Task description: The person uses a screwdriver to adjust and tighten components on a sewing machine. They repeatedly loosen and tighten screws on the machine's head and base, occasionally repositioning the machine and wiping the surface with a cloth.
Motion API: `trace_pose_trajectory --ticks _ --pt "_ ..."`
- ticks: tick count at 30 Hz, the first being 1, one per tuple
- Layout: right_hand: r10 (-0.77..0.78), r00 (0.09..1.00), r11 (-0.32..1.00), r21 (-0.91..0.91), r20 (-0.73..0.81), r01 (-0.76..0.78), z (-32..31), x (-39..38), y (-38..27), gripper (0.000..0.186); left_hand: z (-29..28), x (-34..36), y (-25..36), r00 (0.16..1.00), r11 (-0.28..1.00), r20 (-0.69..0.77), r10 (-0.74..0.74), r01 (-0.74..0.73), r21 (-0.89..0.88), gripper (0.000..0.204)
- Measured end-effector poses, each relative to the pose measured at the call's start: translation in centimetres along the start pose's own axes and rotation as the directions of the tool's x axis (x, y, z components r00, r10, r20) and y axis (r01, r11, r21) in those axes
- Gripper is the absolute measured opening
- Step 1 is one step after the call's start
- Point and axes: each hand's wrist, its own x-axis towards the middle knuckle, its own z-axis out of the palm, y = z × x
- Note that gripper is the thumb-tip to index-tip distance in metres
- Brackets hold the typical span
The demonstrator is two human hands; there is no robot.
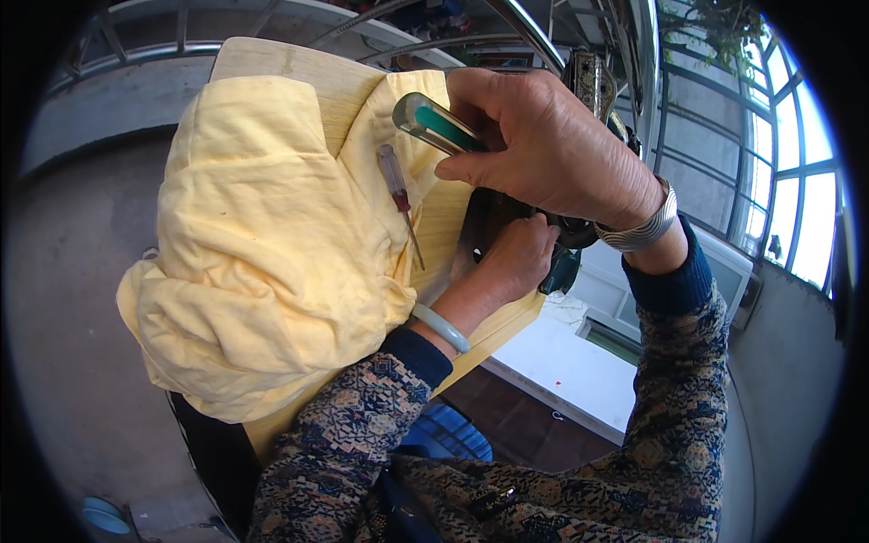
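My right hand [543,145] is closed round a screwdriver [430,122] with a clear and green handle, held above a dark metal sewing machine [584,81]; its tip is hidden behind the hand. Below it, my left hand [516,253] has its fingertips pressed together at the machine's lower part, beside the dark bed plate [472,217]; what they grip cannot be made out. A second screwdriver [398,185], with a clear and red handle, lies on the wooden table [281,56] beside bunched pale yellow cloth [253,235], which covers much of the tabletop.
Metal railings [534,27] run along the back, and barred windows [806,199] stand at the right. A white surface [552,362] lies below the table's right side. A blue seat [453,434] is under my arms, and a pale blue basin [106,514] sits at lower left.
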Motion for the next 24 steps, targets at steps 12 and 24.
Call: trace_pose_trajectory --ticks 12,24 --pt "0.048 0.960 0.987 0.133 0.277 -0.088 -2.4 0.5 -0.6 0.037 -0.1 -0.1 -0.4 0.998 0.998 0.019 0.057 -0.056 -0.035 0.028" --pt "0.034 0.999 0.999 -0.006 0.037 -0.034 -1.0 0.2 -0.6 0.039 0.9 -0.5 1.2 0.961 0.826 0.014 -0.277 0.246 -0.508 0.028"
